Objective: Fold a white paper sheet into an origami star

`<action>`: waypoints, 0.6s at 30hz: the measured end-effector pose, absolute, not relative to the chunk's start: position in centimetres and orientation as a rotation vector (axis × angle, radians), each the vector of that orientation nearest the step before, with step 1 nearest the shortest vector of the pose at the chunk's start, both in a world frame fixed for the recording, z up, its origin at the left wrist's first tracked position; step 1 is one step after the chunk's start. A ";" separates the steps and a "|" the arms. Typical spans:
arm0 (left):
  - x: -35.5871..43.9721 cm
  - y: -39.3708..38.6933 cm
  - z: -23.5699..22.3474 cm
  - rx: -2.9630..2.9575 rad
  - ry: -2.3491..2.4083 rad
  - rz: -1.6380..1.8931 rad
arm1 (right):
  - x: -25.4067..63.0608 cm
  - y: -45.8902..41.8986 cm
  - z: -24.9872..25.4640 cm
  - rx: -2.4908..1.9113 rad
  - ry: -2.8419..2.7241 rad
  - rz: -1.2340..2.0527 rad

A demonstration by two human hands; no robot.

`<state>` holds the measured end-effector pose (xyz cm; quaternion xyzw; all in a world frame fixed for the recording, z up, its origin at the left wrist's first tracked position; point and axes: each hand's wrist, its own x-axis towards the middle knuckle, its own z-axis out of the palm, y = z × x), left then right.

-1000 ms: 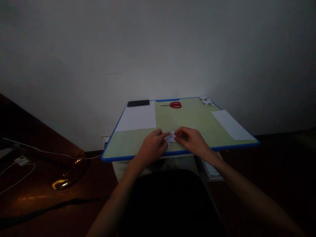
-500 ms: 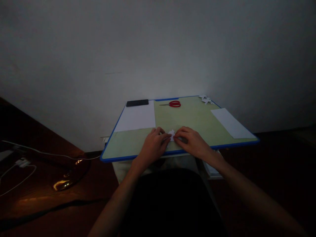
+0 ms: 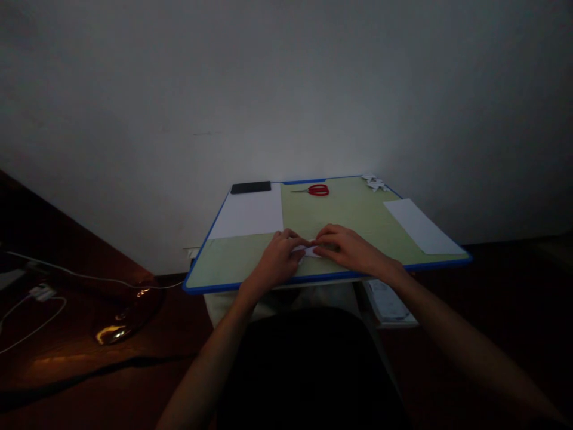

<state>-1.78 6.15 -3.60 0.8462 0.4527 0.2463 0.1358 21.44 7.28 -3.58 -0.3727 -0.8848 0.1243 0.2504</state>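
Observation:
Between my hands, close to the table's front edge, lies a small piece of white paper (image 3: 308, 252), partly covered by the fingers. My left hand (image 3: 282, 255) pinches its left part, fingers bent together. From the other side my right hand (image 3: 342, 246) grips it with thumb and fingertips, and the fingertips of both hands nearly meet over the top. Dim light and the covering fingers hide the paper's exact folds. Beyond the hands a pair of scissors (image 3: 317, 190) with red handles rests on the green tabletop (image 3: 344, 209), blades to the left.
A large white sheet (image 3: 248, 215) lies at the left, with a black flat object (image 3: 251, 187) at its top. White folded paper pieces (image 3: 375, 183) are heaped at the back right corner. Another white sheet (image 3: 421, 227) lies along the right edge. A wall (image 3: 286, 89) stands behind.
The paper, which stood out star-like between the fingertips, now looks flatter and wider. My right fingers have moved in over its top. Scissors and sheets stay in place.

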 end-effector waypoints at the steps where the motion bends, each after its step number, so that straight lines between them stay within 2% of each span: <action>1: -1.8 6.2 -3.5 2.430 1.326 0.721 | 21.3 7.2 -3.7 -1.022 -2.413 0.311; 6: -1.7 5.4 -3.3 2.344 1.611 0.761 | 20.2 5.9 -4.6 -1.134 -2.294 0.201; 11: -1.5 4.7 -3.4 2.315 1.787 0.756 | 18.9 5.1 -5.2 -1.247 -2.192 0.235; 15: -1.5 5.0 -3.5 2.213 1.694 0.828 | 18.6 4.6 -5.3 -1.233 -2.145 0.289; 18: -1.4 5.0 -3.7 1.989 1.414 0.996 | 18.6 4.0 -5.4 -1.198 -2.051 0.325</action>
